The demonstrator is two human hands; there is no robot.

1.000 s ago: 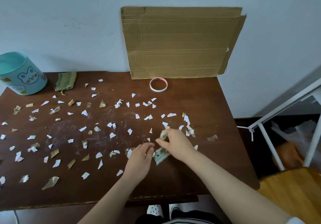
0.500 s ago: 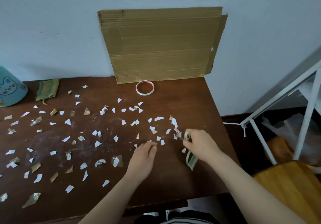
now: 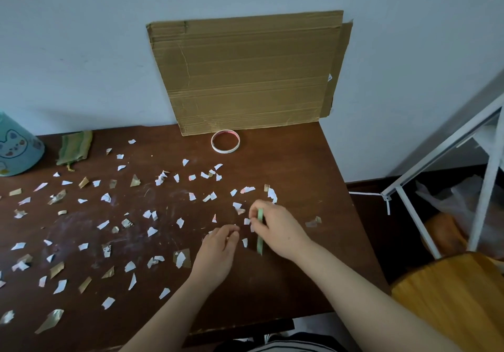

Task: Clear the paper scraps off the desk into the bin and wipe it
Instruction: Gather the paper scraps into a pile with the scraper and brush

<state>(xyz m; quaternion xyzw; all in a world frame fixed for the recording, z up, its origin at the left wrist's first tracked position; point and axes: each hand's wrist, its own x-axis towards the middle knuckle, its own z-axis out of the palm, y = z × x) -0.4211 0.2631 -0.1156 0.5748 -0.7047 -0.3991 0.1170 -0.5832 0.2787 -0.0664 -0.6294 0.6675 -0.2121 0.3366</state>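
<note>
Dark wooden surface (image 3: 286,166) with paper scraps (image 3: 152,231) strewn in front of and left of the tape ring (image 3: 225,141). In front of the ring, the right hand (image 3: 278,229) grips a thin green tool (image 3: 260,231), fingers curled round it; the left hand (image 3: 218,250) lies just beside, fingers curled, a pinch not discernible. Advised: keep the tool's edge flat on the wood and herd scraps together, towards the pale blue bin (image 3: 16,149) far left of the ring.
</note>
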